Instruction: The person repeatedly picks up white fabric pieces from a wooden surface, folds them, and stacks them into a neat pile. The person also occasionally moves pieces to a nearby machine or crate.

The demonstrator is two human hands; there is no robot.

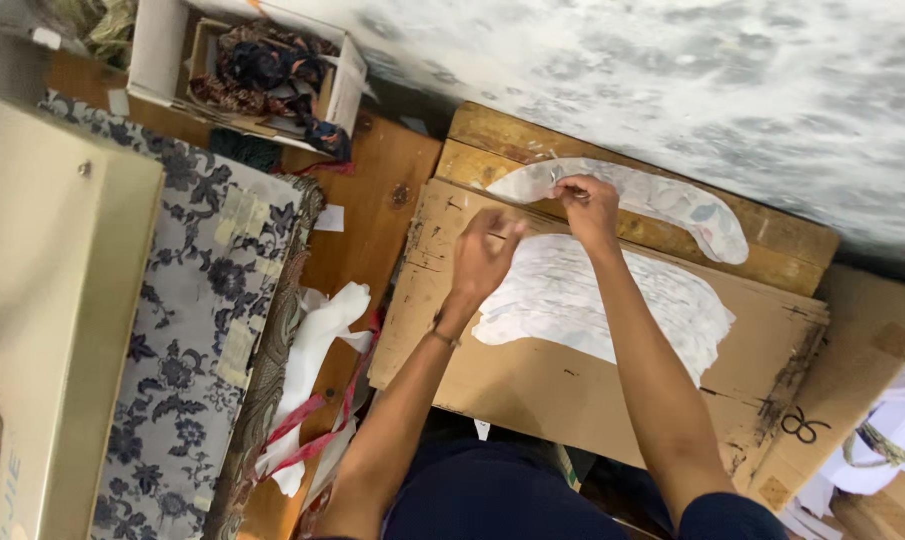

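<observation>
Brown cardboard sheet (592, 390), scuffed and torn at its edges, lies flat across the wooden counter (372, 200) nearest the person, carrying a stack of pale printed fabric pieces (612, 300) cut in broad, rounded shapes. The left hand (484, 255) hovers over the stack's near-left edge with fingers loosely curled, gripping nothing that can be made out, while the right hand (589, 205) just beyond it pinches one end of a long curved fabric piece (662, 200), crescent-shaped and softly patterned. That crescent stretches away rightward over a bare wooden plank (772, 245), with a white box of dark cloth scraps (257, 60) farther off at the left.
</observation>
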